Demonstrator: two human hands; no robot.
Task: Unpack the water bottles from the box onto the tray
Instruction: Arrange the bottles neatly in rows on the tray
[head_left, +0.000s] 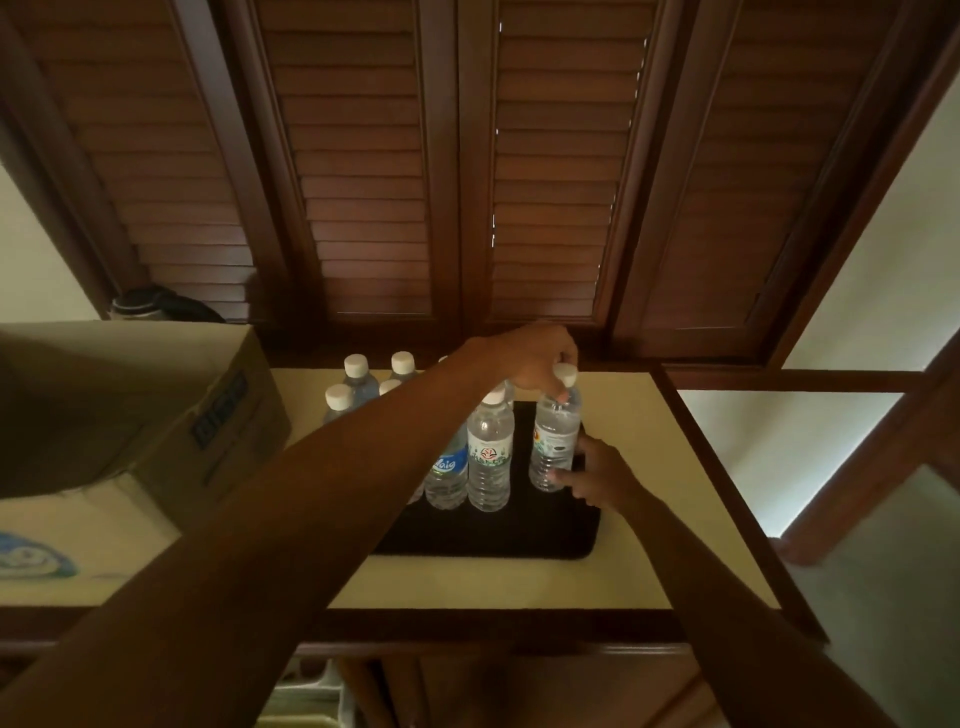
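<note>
Cream counter below louvred shutters. Placement step: left hand pinches the neck of a bottle at the tray's right edge; right hand, fingers straight, steadies its base. Next: release, return to box.

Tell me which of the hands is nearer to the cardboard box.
Left. The left hand grips the cap of the rightmost bottle, closer to the cardboard box; the right hand touches that bottle's base, farther right.
</note>
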